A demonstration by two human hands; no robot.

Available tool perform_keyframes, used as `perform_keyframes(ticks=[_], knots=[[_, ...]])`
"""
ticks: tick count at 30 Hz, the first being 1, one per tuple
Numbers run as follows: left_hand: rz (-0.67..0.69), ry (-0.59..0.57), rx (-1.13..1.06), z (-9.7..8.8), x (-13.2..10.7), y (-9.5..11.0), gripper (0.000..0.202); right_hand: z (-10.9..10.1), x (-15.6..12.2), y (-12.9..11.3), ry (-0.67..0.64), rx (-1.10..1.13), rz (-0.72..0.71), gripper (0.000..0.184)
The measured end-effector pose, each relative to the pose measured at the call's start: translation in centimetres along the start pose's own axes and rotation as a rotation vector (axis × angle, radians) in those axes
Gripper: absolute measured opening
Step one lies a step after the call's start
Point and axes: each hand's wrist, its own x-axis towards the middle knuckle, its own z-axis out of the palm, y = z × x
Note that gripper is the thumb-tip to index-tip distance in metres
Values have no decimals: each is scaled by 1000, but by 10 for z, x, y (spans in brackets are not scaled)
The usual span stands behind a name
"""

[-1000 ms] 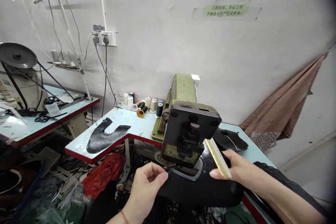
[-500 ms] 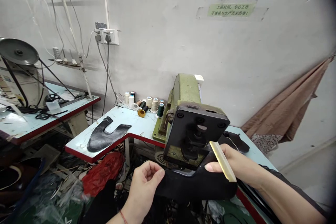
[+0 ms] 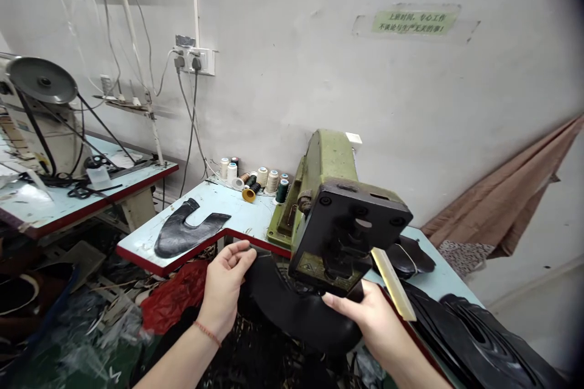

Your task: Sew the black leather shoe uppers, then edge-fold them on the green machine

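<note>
A curved black leather piece [image 3: 301,316], probably a shoe upper, lies under the black head of a green machine [image 3: 326,161]. My left hand [image 3: 228,276] pinches its left end between thumb and fingers. Along the right side, my right hand [image 3: 365,310] grips the piece with the thumb on top and the fingers mostly hidden beneath. The machine's head hides part of the piece's inner edge. Close to my right hand, a yellowish strip [image 3: 393,282] slants down beside the machine.
Another U-shaped black piece [image 3: 187,231] lies on the pale blue table [image 3: 146,238]. Several thread spools [image 3: 272,181] stand behind it. More black pieces [image 3: 479,340] are stacked at right. A red plastic bag [image 3: 176,298] lies below, and another machine [image 3: 43,115] stands far left.
The leather piece has swung round leftward under the machine head. My left hand has moved left and up with its end; my right hand has shifted left, uncovering the stack at right.
</note>
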Motion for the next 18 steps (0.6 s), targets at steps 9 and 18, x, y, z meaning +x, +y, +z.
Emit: perform_keyframes(ticks=[9,18], knots=[[-185,-281,-329,44,-63,-53,42,38,-39,51,233,290,250,38],[-200,-136,-110,36,-54,-31,36,42,-28,37,115,527,188,53]])
